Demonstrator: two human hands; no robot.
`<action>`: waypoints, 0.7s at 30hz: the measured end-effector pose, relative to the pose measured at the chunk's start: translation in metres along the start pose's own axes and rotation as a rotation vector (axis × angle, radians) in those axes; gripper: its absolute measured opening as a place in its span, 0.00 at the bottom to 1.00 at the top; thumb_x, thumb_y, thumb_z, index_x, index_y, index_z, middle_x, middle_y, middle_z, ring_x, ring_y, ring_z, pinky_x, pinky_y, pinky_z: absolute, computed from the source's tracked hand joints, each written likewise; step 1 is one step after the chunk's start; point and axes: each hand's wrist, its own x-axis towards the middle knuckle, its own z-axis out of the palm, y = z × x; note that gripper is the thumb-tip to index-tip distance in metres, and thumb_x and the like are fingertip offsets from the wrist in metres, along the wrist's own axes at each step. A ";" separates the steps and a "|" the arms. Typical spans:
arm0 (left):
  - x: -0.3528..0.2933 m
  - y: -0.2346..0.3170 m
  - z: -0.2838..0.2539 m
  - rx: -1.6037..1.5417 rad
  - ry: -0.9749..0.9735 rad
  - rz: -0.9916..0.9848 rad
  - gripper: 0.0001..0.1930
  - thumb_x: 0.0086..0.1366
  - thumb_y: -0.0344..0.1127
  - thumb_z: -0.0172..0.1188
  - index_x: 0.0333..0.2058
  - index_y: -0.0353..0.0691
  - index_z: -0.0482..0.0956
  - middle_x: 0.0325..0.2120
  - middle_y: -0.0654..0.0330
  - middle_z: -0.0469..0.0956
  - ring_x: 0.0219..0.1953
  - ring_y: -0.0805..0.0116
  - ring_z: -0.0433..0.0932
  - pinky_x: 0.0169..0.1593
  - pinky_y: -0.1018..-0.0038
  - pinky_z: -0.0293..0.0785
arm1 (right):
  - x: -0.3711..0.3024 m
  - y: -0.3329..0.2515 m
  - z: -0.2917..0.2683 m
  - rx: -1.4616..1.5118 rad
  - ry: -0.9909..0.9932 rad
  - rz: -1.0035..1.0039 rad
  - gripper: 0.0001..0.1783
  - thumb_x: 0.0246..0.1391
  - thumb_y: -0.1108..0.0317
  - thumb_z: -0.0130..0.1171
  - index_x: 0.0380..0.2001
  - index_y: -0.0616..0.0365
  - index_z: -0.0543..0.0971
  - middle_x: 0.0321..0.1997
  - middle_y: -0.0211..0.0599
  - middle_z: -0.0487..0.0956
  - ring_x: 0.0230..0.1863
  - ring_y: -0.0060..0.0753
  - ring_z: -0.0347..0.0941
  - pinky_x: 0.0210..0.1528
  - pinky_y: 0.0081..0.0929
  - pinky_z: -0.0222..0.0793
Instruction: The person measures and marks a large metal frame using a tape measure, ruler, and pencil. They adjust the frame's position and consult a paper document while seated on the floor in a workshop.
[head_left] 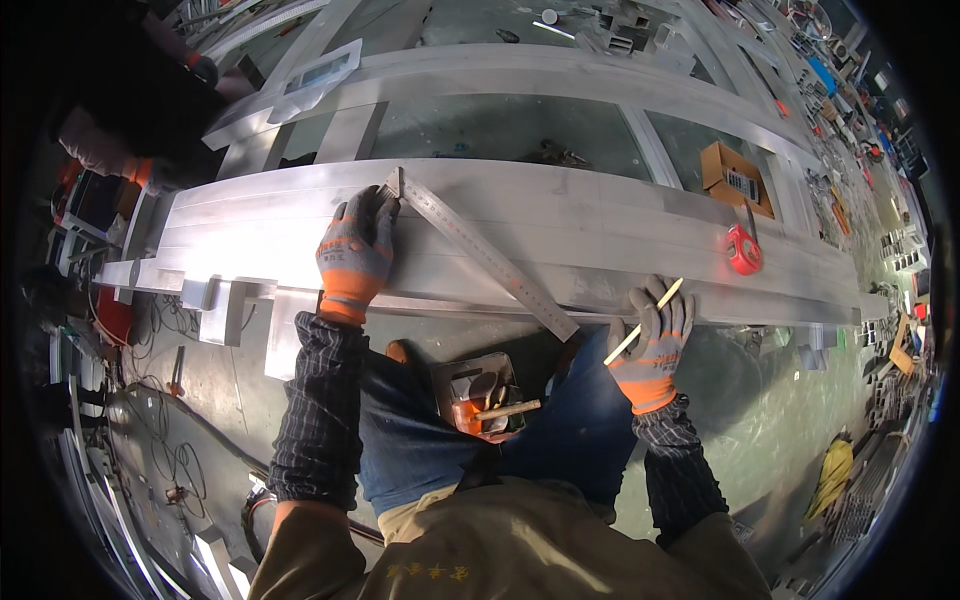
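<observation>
My left hand (356,255), in a grey and orange work glove, is closed at the far end of a metal square (485,252) with a graduated blade. That blade lies slantwise over several long silver metal bars (270,225) placed side by side, and its near end sticks out past their front edge. At the near edge, further right, my gloved right hand (656,345) holds a thin yellow pencil (646,318) between thumb and fingers. The pencil is tilted and apart from the square.
A red tape measure (743,250) sits on the bars at right, near an open cardboard box (738,180). Below, between my legs, is a tool bin (445,385) with a hammer. Another person's gloved hand (150,175) is at the left. Cables (165,450) lie on the floor.
</observation>
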 end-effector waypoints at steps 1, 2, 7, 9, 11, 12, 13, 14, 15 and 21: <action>-0.001 -0.001 0.000 -0.005 -0.003 -0.009 0.14 0.71 0.39 0.64 0.52 0.43 0.83 0.45 0.53 0.85 0.46 0.51 0.85 0.51 0.64 0.80 | 0.001 0.000 0.000 0.010 -0.003 -0.004 0.24 0.46 0.65 0.68 0.50 0.54 0.79 0.63 0.45 0.76 0.67 0.56 0.67 0.74 0.65 0.49; -0.002 -0.002 0.001 -0.008 -0.005 -0.019 0.14 0.71 0.39 0.64 0.52 0.43 0.83 0.45 0.53 0.85 0.46 0.51 0.85 0.51 0.64 0.80 | 0.001 -0.001 -0.001 0.021 -0.005 -0.008 0.24 0.46 0.65 0.68 0.50 0.54 0.79 0.63 0.45 0.76 0.67 0.57 0.67 0.74 0.65 0.49; -0.003 -0.007 0.004 0.002 0.018 0.004 0.15 0.69 0.42 0.64 0.52 0.46 0.82 0.43 0.53 0.86 0.44 0.48 0.84 0.48 0.59 0.81 | 0.001 -0.003 -0.011 0.044 -0.044 0.001 0.27 0.47 0.66 0.68 0.53 0.54 0.78 0.63 0.44 0.76 0.67 0.56 0.67 0.75 0.65 0.48; 0.001 -0.006 0.004 0.038 -0.006 -0.023 0.17 0.69 0.43 0.64 0.52 0.45 0.82 0.42 0.52 0.85 0.44 0.48 0.84 0.48 0.59 0.81 | 0.007 -0.001 -0.016 0.105 -0.050 -0.009 0.29 0.48 0.68 0.68 0.55 0.56 0.77 0.62 0.46 0.77 0.66 0.58 0.69 0.75 0.63 0.49; -0.002 -0.007 0.002 0.042 -0.016 -0.021 0.17 0.69 0.44 0.64 0.52 0.44 0.82 0.42 0.52 0.85 0.43 0.47 0.84 0.48 0.59 0.81 | 0.009 0.000 -0.020 0.158 -0.038 -0.006 0.29 0.49 0.70 0.68 0.57 0.58 0.76 0.61 0.47 0.77 0.65 0.59 0.70 0.75 0.63 0.51; -0.001 -0.006 0.003 0.039 -0.004 -0.012 0.17 0.69 0.44 0.64 0.52 0.44 0.82 0.42 0.51 0.85 0.43 0.47 0.84 0.48 0.59 0.81 | 0.012 0.003 -0.021 0.180 -0.018 -0.004 0.30 0.49 0.70 0.68 0.58 0.59 0.75 0.61 0.48 0.77 0.64 0.59 0.71 0.74 0.62 0.52; 0.000 -0.006 0.003 0.036 0.009 -0.003 0.17 0.69 0.44 0.64 0.52 0.43 0.82 0.42 0.51 0.85 0.43 0.47 0.84 0.48 0.59 0.81 | 0.013 0.007 -0.022 0.184 0.021 -0.021 0.31 0.51 0.71 0.68 0.59 0.62 0.73 0.59 0.49 0.78 0.62 0.60 0.72 0.73 0.62 0.56; 0.001 -0.005 0.003 0.032 0.017 -0.005 0.17 0.69 0.44 0.64 0.52 0.43 0.82 0.42 0.51 0.85 0.43 0.47 0.84 0.47 0.59 0.81 | 0.016 0.010 -0.022 0.185 0.031 -0.018 0.31 0.51 0.71 0.68 0.59 0.62 0.73 0.59 0.49 0.78 0.62 0.60 0.72 0.73 0.62 0.55; 0.000 -0.004 0.004 0.025 0.018 -0.010 0.17 0.69 0.44 0.64 0.52 0.43 0.82 0.42 0.51 0.85 0.43 0.47 0.84 0.47 0.59 0.81 | 0.018 0.013 -0.022 0.183 0.035 -0.012 0.32 0.51 0.70 0.68 0.60 0.62 0.73 0.59 0.49 0.78 0.63 0.61 0.72 0.73 0.62 0.55; 0.000 -0.005 0.003 0.024 0.036 0.011 0.15 0.69 0.43 0.64 0.50 0.45 0.82 0.41 0.53 0.85 0.43 0.48 0.84 0.47 0.58 0.81 | 0.042 0.030 -0.019 0.252 0.061 0.045 0.27 0.51 0.77 0.69 0.56 0.59 0.77 0.51 0.50 0.80 0.52 0.57 0.75 0.54 0.46 0.72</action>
